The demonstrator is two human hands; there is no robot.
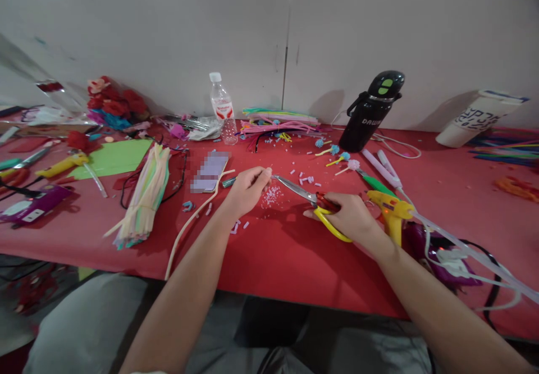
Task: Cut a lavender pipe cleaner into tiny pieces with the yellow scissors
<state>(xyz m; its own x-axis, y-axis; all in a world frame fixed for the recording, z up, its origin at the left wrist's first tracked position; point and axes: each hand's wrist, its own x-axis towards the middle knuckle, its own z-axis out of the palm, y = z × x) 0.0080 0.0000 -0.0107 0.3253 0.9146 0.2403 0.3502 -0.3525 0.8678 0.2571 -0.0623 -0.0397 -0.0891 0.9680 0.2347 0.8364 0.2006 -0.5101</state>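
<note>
My right hand [351, 217] is closed round the yellow and red handles of a pair of scissors [295, 188]. The blades point left, and their tips come close to the fingers of my left hand [250, 188]. Thumb and forefinger of that hand are pinched together at the tips; whatever they hold is too small to make out. Below the blade tips lies a scatter of tiny pale purple clippings [272, 196]. Short purple pieces [309, 181] are strewn to the right of it. A long cream pipe cleaner [189, 222] curves beside my left forearm.
A bundle of pastel pipe cleaners [145, 200] and a phone [210, 173] lie left. Behind stand a water bottle [223, 110] and a black flask [370, 115]. A yellow glue gun [392, 214] with cords is by my right wrist. A paper cup [478, 118] leans far right.
</note>
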